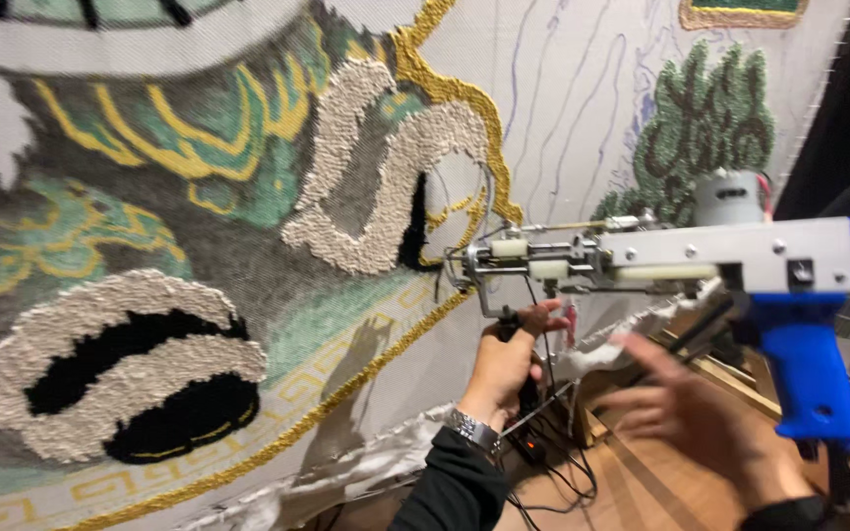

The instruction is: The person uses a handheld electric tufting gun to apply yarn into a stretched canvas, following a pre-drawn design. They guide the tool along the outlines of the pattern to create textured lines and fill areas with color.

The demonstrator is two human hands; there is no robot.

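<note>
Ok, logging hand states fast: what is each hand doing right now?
Left hand: closed around the front handle of the tufting gun.
Right hand: open, fingers spread, blurred, holding nothing, near the gun's blue grip.

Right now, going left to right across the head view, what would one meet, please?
Cream and black tufted patch → left hand on the front grip → blurred right hand → blue tufting gun handle.

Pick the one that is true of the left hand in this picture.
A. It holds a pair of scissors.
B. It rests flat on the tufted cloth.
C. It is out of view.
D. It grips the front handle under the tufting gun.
D: the left hand is closed round the dark front handle below the nose of the tufting gun, clear of the cloth, while the right hand is blurred and open near the blue grip.
</note>
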